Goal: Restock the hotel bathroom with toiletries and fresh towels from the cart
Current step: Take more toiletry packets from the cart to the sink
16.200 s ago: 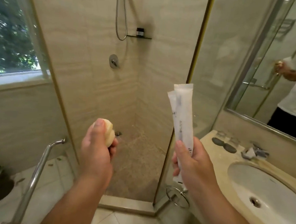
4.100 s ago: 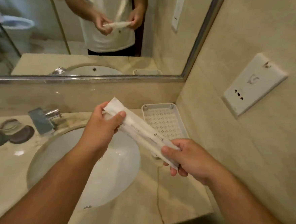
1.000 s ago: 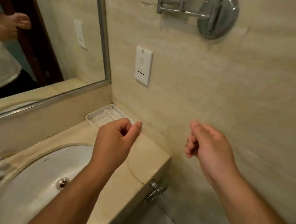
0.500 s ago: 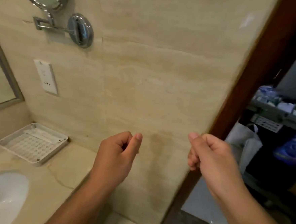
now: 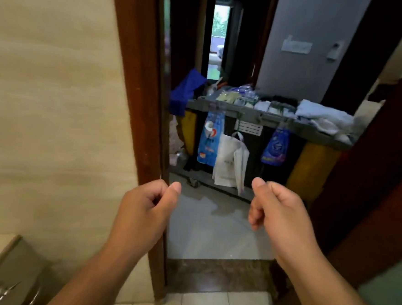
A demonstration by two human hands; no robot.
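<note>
The housekeeping cart stands outside the bathroom doorway, straight ahead in the head view. Its grey top tray holds small packaged toiletries and folded white towels at the right end. My left hand and my right hand hang in front of me on the bathroom side of the doorway. Both have loosely curled fingers and hold nothing. They are well short of the cart.
A dark wooden door frame borders the opening on the left, and a dark door edge on the right. Blue bags and a white bag hang from the cart's front. The vanity corner is at lower left.
My view has swung right from the vanity wall to the doorway, so the cart is now centred. Both hands keep the same loose curl and hold nothing.
</note>
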